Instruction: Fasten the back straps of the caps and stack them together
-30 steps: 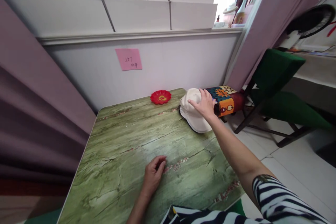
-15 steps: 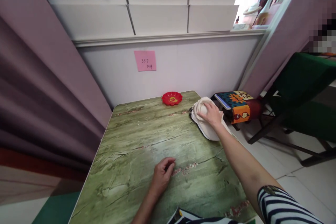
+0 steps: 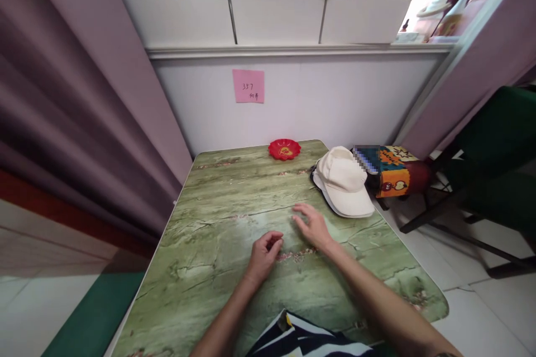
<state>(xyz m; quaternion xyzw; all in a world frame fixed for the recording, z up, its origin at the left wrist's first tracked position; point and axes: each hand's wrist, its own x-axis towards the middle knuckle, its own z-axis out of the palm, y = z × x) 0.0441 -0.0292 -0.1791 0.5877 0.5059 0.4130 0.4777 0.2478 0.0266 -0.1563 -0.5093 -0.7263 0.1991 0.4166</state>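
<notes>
My left hand (image 3: 266, 252) rests on the green wood-patterned table (image 3: 188, 268), its fingers loosely curled and the thumb a little apart, with nothing seen in it. To its right, my right hand (image 3: 312, 227) is over the table, fingers spread and holding nothing. Beyond that hand, at the table's right edge, a cream baseball cap (image 3: 344, 173) lies with its brim towards me. More brims show beneath it, one pale and one dark, as in a stack of caps. Near the back edge sits a red scalloped dish (image 3: 285, 149) with a gold mark inside.
A stool with a patterned cover (image 3: 393, 173) stands right of the table, a blurred-out phone-like object on it. Further right is a dark green chair (image 3: 494, 139). A pink note (image 3: 248, 86) is stuck on the white wall behind. Purple curtains (image 3: 104, 78) hang at the left.
My right hand has let go of the cream cap and come back towards my left hand. The cap now lies with its full crown and brim showing. My left hand has hardly moved.
</notes>
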